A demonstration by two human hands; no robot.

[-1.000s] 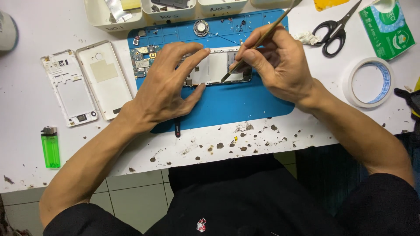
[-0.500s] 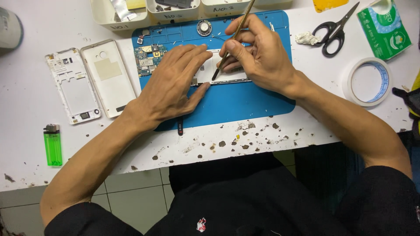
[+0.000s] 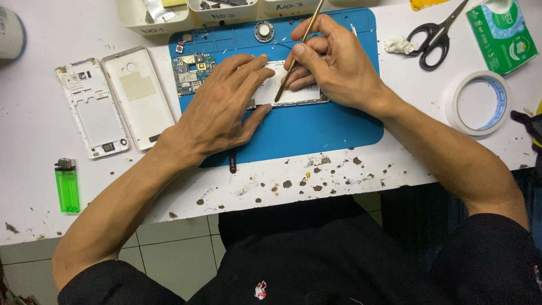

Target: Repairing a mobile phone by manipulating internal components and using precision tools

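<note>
White worktop (image 3: 350, 175), chipped and speckled along its near edge, carries everything. On it, a blue work mat (image 3: 327, 130) laid centrally, likely to keep small parts from sliding and to protect the surface.

Left hand (image 3: 217, 113) lies flat, fingers spread, pressing down on the opened phone body (image 3: 299, 93) at the middle of the mat; grip not closed round anything, just a palm-down brace so the phone does not shift under the tool. Right hand (image 3: 333, 68) has its grip pinched round a thin brass-coloured pry stick (image 3: 296, 56), held pencil-fashion and steeply tilted, its tip touching the phone's inner face just beside the left fingertips.

Left of the mat: a white back cover (image 3: 141, 96) and a white mid-frame (image 3: 93, 110), side by side, set apart from the work. Right: a roll of tape (image 3: 477, 101), black scissors (image 3: 435, 36), a green packet (image 3: 502, 34), all within reach of the tool hand.

Smaller: green lighter (image 3: 66, 186) near the left edge; a circuit board (image 3: 192, 70) on the mat's upper-left corner; a round part (image 3: 263, 31) at the mat's top; white parts trays (image 3: 152, 17) along the far edge.
</note>
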